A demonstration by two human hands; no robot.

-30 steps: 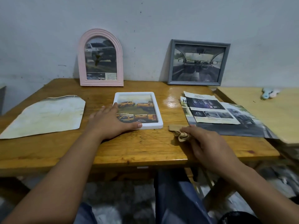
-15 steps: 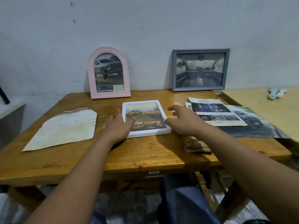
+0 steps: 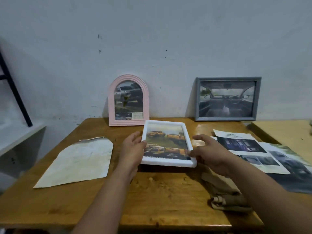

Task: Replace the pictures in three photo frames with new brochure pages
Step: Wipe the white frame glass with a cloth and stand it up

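Where it lay flat under the left hand alone a second ago, the white frame is now gripped by both hands, near edge raised off the table.

The left hand clasps its left edge, the right hand its lower right corner; the cloth is released. Judged: insert finished, standing it follows. Behind, the pink arched frame and grey frame lean against the wall.

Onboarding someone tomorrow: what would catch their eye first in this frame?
The white frame at table centre, gripped at its sides by the left hand and right hand, its near edge lifted. Behind it, a pink arched frame and a grey frame lean against the wall. Brochure pages lie to the right.
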